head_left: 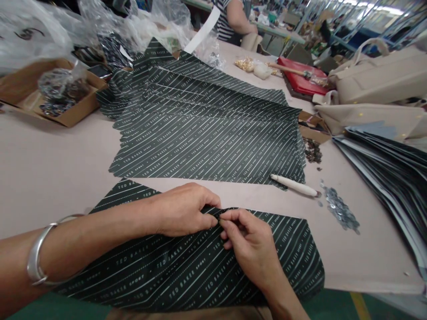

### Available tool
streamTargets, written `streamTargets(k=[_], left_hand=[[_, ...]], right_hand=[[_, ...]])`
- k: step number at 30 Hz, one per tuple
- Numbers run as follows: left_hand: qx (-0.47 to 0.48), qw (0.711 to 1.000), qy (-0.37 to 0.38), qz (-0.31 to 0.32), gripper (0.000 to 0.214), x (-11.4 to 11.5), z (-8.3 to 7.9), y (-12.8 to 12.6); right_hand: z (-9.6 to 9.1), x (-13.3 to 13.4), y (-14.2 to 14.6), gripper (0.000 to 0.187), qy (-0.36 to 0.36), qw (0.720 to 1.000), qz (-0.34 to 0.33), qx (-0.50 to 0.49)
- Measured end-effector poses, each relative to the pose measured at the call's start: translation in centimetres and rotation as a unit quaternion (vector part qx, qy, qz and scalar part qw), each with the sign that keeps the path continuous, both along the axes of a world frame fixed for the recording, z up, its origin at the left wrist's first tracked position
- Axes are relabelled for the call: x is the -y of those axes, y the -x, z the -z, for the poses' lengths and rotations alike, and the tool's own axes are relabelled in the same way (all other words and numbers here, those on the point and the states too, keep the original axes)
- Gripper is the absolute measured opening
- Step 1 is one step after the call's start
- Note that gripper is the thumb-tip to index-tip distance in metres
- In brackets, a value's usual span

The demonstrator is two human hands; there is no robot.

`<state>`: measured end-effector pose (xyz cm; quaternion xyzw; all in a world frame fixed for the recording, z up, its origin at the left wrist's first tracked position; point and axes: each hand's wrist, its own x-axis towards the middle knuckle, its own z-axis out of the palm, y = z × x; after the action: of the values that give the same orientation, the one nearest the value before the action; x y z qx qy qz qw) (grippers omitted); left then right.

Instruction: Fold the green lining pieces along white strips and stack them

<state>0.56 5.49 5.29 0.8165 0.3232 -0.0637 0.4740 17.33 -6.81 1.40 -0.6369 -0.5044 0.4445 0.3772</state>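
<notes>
A dark green fabric panel point(187, 266) with white stripes and lettering lies flat at the table's near edge. My left hand point(182, 209) rests on its upper edge with fingers curled, thumb and forefinger pinching the fabric. My right hand point(251, 242) meets it there, fingertips pinched on something small at the same edge, too small to name. A silver bangle point(37, 255) circles my left wrist.
A stack of matching striped panels point(207, 120) fans out mid-table. A white-handled tool point(295, 185) and a pile of small metal discs point(338, 209) lie to the right. A cardboard box point(50, 91) stands left, beige bags point(376, 80) right, a person point(231, 18) stands behind.
</notes>
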Motion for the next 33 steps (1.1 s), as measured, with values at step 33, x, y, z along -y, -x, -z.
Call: streamTargets(k=[33], left_hand=[[0.225,0.857,-0.458,0.077,0.027,3.6,1.7,-0.7]], right_hand=[[-0.1,0.9,-2.5,0.013,-0.355,0.872,-0.053,0.334]])
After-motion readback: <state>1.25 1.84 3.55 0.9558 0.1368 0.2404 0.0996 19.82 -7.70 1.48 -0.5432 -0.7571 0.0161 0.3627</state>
